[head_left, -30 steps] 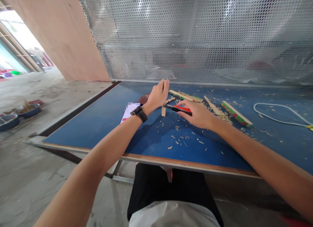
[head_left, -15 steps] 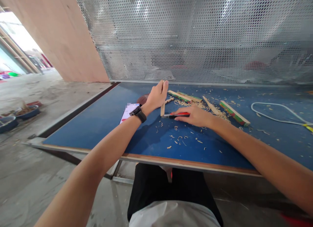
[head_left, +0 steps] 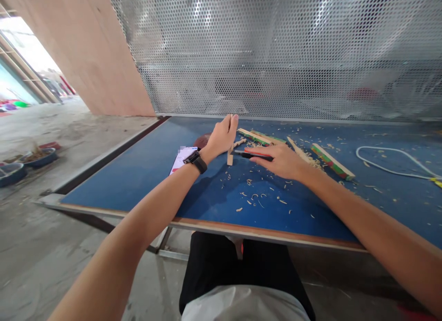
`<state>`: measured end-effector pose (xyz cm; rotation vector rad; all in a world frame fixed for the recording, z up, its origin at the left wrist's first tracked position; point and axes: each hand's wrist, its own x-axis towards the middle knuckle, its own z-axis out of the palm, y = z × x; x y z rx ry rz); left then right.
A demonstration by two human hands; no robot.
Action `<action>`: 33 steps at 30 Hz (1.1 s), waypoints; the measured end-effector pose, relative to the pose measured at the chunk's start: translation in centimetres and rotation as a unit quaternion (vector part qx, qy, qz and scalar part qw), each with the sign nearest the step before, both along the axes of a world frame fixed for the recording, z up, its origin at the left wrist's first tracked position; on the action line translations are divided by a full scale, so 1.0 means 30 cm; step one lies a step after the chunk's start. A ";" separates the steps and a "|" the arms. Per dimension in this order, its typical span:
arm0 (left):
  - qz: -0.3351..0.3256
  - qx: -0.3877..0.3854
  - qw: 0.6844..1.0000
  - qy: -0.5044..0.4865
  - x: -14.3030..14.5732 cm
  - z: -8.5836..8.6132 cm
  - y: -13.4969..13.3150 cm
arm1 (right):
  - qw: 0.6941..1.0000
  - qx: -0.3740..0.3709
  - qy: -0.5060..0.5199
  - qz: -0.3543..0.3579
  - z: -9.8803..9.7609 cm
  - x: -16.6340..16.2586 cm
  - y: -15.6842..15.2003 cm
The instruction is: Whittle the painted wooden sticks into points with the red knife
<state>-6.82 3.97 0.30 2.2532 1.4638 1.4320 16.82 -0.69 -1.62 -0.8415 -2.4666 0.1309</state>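
Note:
My left hand is closed around a thin wooden stick, held upright with its lower end pointing toward the blue tabletop. A black-and-red utility knife is gripped in my right hand. Its blade points left and meets or nearly meets the side of the stick below my left fingers; exact contact I cannot tell. Pale wood shavings lie scattered below both hands. Behind them rests a carved, knobbly wooden piece, and a dark brown rounded object is partly hidden by my left hand.
A phone lies beside my left wrist. Wood strips with green and red sides and a whittled piece lie to the right. A white cable loop is farther right. Perforated metal sheet stands behind the blue table.
The knife in my right hand has moved up along the stick, away from its lower end, and its angle has shifted. My left hand stays nearly still.

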 end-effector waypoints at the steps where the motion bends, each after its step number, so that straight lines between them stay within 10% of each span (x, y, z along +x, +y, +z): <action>1: 0.000 0.000 1.000 0.000 0.000 0.000 0.001 | 1.000 -0.004 0.000 0.000 0.001 0.004 0.003; 22: -0.007 -0.005 1.000 -0.004 -0.005 -0.002 -0.001 | 0.991 -0.109 -0.070 0.026 -0.025 0.004 0.004; 33: -0.010 -0.009 1.000 0.008 0.000 0.006 -0.008 | 0.999 -0.012 -0.032 -0.017 -0.003 0.005 0.005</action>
